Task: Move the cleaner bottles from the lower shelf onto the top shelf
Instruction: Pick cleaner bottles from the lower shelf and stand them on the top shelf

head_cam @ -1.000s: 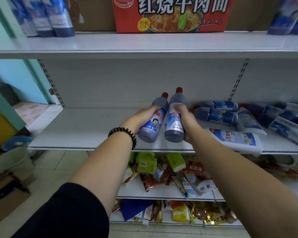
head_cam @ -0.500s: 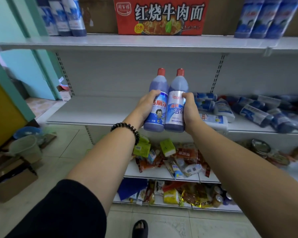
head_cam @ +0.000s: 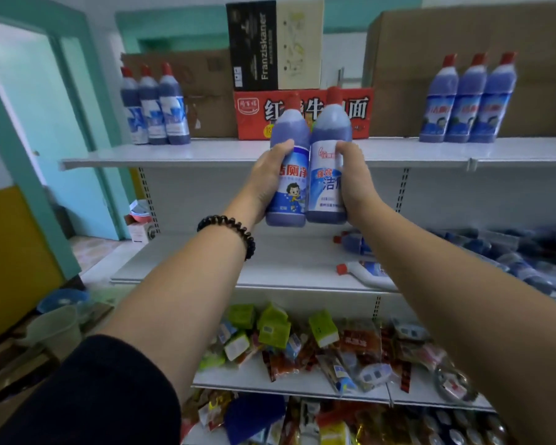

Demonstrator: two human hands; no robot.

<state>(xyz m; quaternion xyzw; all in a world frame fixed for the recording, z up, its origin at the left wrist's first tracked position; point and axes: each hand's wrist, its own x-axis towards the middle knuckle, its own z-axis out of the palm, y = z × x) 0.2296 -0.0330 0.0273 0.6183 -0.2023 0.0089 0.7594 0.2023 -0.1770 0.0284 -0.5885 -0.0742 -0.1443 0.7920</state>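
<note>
Blue cleaner bottles [head_cam: 308,175] in both hands [head_cam: 267,184]

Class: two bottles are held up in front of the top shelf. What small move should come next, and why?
Probably lift both a little higher and forward. The left hand and right hand hold upright cleaner bottles whose bases hang below the top shelf edge, facing bare shelf before the red box.

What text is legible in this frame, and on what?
"Franziskaner": black carton on top.
"红", "牛", "面": red noodle box; the rest is hidden by bottles.
"洁厕净": left-hand bottle.
"洁": right-hand bottle; its small print is blurred.
Shelf bottles' labels: unreadable.
</note>
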